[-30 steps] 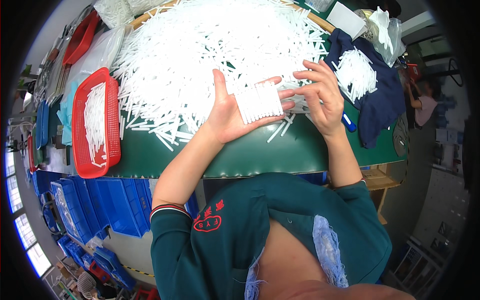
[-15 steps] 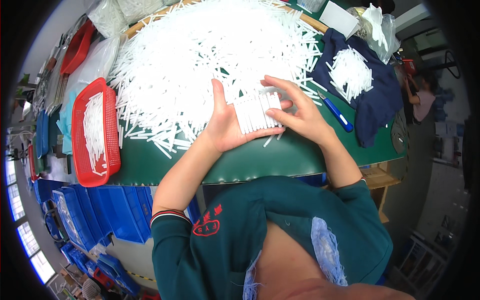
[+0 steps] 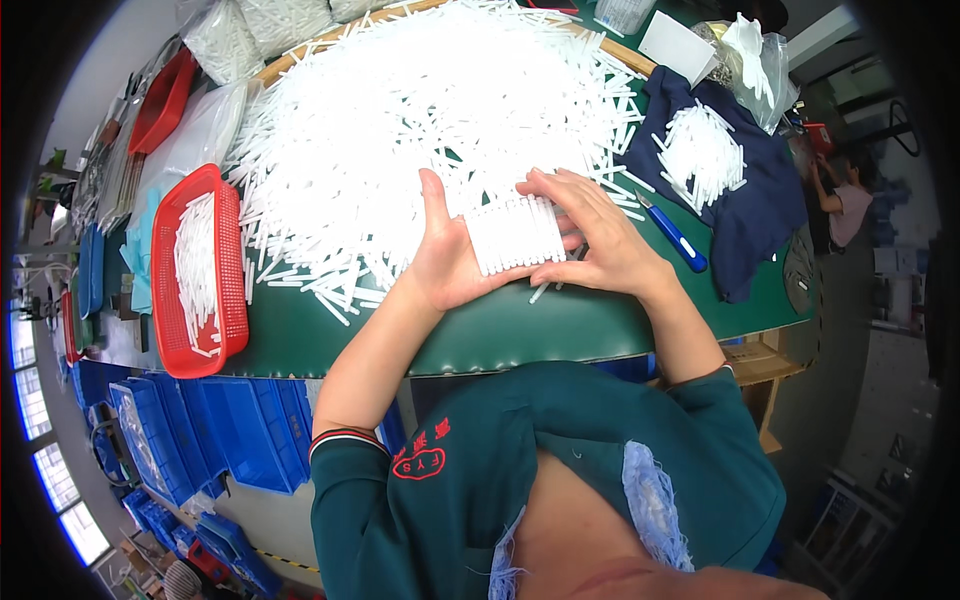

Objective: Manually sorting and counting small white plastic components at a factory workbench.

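Cradling a row of white sticks (image 3: pixel 515 238) on the flat left hand (image 3: pixel 445 265) — long axes crossing its fingers; bracketing the row's right end with the right hand (image 3: pixel 605 243), thumb and fingertips apart

Left hand (image 3: pixel 445 265): fingers mostly hidden under a row of white sticks (image 3: pixel 515 238). Heap of white sticks (image 3: pixel 400 130), beyond the hands: glare, inner pieces merged, desk (image 3: pixel 480 335) beneath largely covered. Clear bags (image 3: pixel 285 28), beyond and left of the hands: cut off by upper edge. Co-worker (image 3: pixel 850 210), far right of the hands: small, blurred. Striped garment (image 3: pixel 183 582), left, nearer the wearer than the hands: cut off below.
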A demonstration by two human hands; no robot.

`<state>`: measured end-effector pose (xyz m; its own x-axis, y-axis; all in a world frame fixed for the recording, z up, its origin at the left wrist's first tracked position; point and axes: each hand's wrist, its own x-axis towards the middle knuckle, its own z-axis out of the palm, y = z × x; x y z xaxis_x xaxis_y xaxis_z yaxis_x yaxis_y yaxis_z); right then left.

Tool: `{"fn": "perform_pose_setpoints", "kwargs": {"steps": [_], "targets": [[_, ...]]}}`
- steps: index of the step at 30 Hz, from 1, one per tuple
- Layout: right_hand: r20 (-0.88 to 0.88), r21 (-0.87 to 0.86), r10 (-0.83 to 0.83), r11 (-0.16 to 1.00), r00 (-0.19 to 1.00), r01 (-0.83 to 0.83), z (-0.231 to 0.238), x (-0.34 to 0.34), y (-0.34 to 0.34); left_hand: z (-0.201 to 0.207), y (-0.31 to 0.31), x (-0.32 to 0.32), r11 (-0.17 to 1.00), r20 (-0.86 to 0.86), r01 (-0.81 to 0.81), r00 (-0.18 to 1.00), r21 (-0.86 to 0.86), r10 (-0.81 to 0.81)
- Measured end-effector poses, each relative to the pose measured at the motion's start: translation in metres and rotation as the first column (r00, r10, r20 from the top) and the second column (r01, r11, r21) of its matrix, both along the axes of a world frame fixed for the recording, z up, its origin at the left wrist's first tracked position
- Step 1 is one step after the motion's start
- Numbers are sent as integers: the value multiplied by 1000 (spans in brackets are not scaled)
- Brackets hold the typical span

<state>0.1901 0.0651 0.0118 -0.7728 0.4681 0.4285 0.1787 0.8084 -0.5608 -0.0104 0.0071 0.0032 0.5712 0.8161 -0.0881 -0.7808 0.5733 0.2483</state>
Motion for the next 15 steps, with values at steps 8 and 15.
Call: {"fn": "perform_pose_setpoints", "kwargs": {"steps": [8, 15], "targets": [[-39, -8, 0, 1000, 999, 0, 5, -5, -5, -9, 0, 0, 999, 96, 21, 995, -36, -18], [-46, 41, -11, 999, 999, 13, -5, -5, -6, -21, 1, 0, 999, 354, 54, 934, 6, -53]]}}
